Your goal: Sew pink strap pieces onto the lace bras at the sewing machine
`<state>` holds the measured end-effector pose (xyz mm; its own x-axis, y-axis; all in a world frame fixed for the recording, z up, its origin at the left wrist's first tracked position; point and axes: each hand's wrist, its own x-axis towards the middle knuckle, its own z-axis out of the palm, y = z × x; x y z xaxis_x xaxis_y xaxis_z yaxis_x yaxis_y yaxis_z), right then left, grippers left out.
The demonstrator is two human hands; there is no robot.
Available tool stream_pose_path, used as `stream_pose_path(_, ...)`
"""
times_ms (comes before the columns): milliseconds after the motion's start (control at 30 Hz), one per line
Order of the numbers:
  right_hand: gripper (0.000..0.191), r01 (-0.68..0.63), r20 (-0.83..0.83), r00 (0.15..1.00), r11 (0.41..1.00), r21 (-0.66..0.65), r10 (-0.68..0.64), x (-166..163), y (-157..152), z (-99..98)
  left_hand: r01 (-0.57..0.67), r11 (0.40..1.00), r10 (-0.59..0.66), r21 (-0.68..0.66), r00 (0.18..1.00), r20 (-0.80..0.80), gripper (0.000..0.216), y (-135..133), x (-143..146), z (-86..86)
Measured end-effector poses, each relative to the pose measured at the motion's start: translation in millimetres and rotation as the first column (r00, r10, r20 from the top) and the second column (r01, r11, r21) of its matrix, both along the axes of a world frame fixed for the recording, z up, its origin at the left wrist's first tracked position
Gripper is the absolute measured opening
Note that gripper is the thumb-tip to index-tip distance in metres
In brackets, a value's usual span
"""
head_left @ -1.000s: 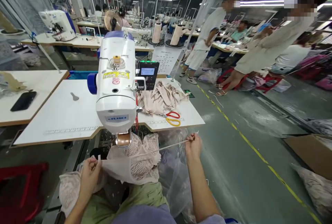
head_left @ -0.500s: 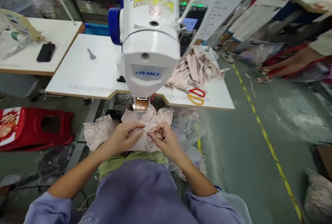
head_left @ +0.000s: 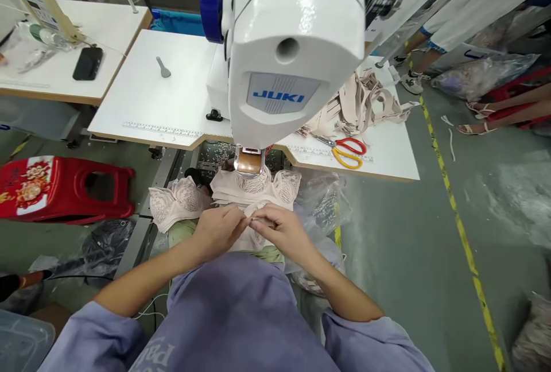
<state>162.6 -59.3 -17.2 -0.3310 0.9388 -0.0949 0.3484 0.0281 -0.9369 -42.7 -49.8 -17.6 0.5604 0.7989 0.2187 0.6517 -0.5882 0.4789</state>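
A pale pink lace garment (head_left: 258, 188) lies in my lap below the head of a white JUKI sewing machine (head_left: 293, 45). My left hand (head_left: 219, 228) and my right hand (head_left: 282, 231) meet over the garment, fingers pinched together on a thin strap or edge of it. Both hands sit just in front of the machine's metal foot (head_left: 248, 162). What lies under the fingertips is too small to make out.
On the white table (head_left: 150, 102) lie a pile of pink straps (head_left: 361, 105), red and yellow scissors (head_left: 348, 151) and a small grey tool (head_left: 162, 66). A phone (head_left: 87, 63) rests on the left table. A red stool (head_left: 64, 188) stands at left. People's legs show at top right.
My hands, spread wide apart drawing a strap a second ago, have come together over the garment. My head has tilted down and closer to the machine.
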Motion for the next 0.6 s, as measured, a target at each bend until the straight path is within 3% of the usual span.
stream_pose_path(133, 0.029, 0.174, -0.240, 0.940, 0.946, -0.273, -0.242, 6, 9, -10.5, 0.085, 0.954, -0.044, -0.286, 0.988, 0.148, 0.032, 11, -7, 4.6)
stream_pose_path(200, 0.035, 0.166, -0.282, 0.923, 0.930, -0.328, -0.264, 10, 14, -11.8, 0.137, 0.922, -0.069, -0.362, 0.978, 0.194, 0.028, 17, -15, 8.3)
stream_pose_path(300, 0.027, -0.055, -0.159, 0.987, 0.990, -0.129, 0.034, 12, 19, -4.7, 0.100, 0.917, -0.046, -0.385, 0.988, 0.147, 0.025, 22, -24, 15.4)
stream_pose_path(400, 0.016, -0.280, 0.024, 0.960, 0.945, 0.168, 0.280, 6, 20, 4.9, 0.086, 0.913, -0.053, -0.400, 0.994, 0.092, 0.019, 24, -27, 23.5)
stream_pose_path(500, 0.014, -0.410, 0.108, 0.912, 0.871, 0.272, 0.395, -2, 21, 8.4, 0.108, 0.921, -0.065, -0.374, 0.990, 0.124, 0.017, 26, -25, 27.8)
stream_pose_path(600, 0.016, -0.424, 0.149, 0.906, 0.835, 0.350, 0.397, -7, 21, 6.9, 0.129, 0.930, -0.063, -0.344, 0.978, 0.198, 0.015, 27, -25, 26.7)
